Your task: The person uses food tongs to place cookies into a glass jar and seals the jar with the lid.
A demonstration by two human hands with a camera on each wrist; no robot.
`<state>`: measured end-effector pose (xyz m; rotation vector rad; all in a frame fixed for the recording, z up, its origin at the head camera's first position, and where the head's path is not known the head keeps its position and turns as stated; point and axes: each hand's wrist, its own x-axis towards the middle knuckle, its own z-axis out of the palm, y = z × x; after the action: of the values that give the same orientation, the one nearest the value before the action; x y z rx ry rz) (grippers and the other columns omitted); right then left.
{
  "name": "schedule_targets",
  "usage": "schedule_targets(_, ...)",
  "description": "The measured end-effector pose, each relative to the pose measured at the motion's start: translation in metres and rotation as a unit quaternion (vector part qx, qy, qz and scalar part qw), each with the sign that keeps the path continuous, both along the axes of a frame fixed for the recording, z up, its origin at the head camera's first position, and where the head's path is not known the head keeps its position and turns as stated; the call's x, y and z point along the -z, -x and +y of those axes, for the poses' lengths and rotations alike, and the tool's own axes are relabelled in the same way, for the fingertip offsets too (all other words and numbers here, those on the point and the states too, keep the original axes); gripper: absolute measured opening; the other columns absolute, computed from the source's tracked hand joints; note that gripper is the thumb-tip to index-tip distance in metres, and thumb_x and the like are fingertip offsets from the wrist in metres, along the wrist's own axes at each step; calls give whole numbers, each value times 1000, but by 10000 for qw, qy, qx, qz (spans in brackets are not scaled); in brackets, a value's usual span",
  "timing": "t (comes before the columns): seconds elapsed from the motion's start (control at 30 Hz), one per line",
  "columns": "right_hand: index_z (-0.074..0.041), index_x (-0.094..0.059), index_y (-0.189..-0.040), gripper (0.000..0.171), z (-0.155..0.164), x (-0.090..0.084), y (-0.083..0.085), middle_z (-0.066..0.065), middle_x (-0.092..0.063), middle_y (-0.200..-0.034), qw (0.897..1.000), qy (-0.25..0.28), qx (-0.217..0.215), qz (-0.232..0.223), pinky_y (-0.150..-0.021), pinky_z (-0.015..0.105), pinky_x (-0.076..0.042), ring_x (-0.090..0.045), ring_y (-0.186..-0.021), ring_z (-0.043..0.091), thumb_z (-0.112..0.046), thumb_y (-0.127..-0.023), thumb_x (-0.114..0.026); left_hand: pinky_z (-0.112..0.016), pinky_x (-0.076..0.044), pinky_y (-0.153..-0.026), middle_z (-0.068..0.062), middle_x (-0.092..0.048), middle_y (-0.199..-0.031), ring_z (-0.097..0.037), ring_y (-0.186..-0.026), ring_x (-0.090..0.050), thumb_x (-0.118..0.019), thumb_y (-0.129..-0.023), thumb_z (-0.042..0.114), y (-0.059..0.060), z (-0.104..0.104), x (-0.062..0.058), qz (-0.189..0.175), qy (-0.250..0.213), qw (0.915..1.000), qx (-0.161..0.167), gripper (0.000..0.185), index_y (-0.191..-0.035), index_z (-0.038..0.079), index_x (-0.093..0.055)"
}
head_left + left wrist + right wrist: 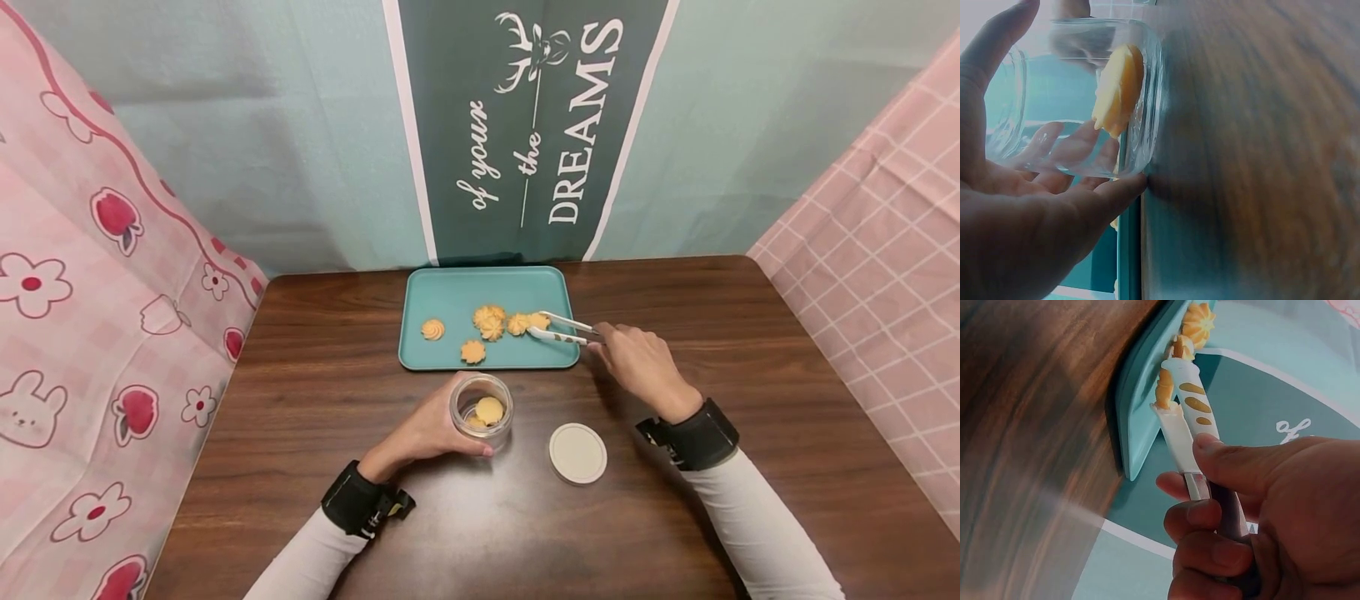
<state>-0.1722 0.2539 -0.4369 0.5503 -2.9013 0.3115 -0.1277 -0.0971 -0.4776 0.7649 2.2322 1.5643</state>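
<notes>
Head view: left hand [427,433] wraps its fingers round the open glass jar [482,410] on the counter [315,500], two cookies already inside; right hand [637,362] squeezes tongs [562,329] onto a cookie [538,321] on the teal tray [450,292], four more loose there, lid [577,452] off beside the jar. Left wrist view: fingers [1066,150] curled on the jar wall, a cookie visible inside. Right wrist view: fingers [1210,515] clamped on the tongs, tips pinching the cookie at the tray edge.

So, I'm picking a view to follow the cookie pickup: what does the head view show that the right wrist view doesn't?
Only the head view shows the left hand holding the glass jar, the round lid on the table, and four other cookies. Only the right wrist view shows the tray's underside and the fingers curled round the tong handles. Both show the right hand, the tongs at a cookie and the teal tray.
</notes>
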Motion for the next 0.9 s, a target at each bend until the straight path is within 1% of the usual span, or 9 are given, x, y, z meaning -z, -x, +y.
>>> schedule_targets(0.13, 1, -66, -104, 21, 1, -3, -1, 8, -54, -67, 10000, 38, 32, -26, -45, 41, -41, -50, -55, 24, -19, -101, -73, -49, -42, -118, -3, -63, -140, -27, -131, -58, -104, -65, 20, 0, 0, 0, -15, 17, 10000, -9, 95, -144, 16, -53)
schedule_targets(0.3, 3, -68, -112, 24, 2, -7, -2, 10, -57, -69, 9999, 98, -2, 30, -45, 41, -41, -51, -55, 25, -19, -101, -73, -50, -42, -117, -4, -63, -140, -27, -131, -58, -104, -65, 21, 0, 0, 0, 2, 16, 10000, -14, 95, -145, 16, -52)
schedule_targets(0.43, 3, -68, -114, 26, 2, -8, -2, 11, -59, -71, 9999, 126, 1, 42, -46, 42, -42, -52, -55, 25, -19, -101, -73, -50, -42, -118, -5, -63, -140, -27, -131, -58, -104, -65, 20, 0, 0, -1, 7, 14, 10000, -15, 95, -144, 15, -53)
schedule_targets(0.63, 2, -68, -115, 26, 4, -9, -2, 10, -60, -71, 9998, 147, -8, 126, -46, 43, -43, -53, -55, 26, -20, -101, -73, -50, -42, -118, -1, -63, -138, -26, -130, -59, -104, -64, 18, 0, 1, -1, 9, -44, 10000, -5, 94, -143, 16, -54)
schedule_targets(0.9, 1, -69, -114, 25, 6, -15, -4, 7, -57, -69, 9997, 199, 12, 158, -46, 41, -41, -51, -55, 24, -20, -101, -73, -52, -43, -116, 0, -63, -138, -25, -129, -59, -104, -65, 19, -1, 1, -1, -54, -9, 10000, -48, 94, -144, 17, -53)
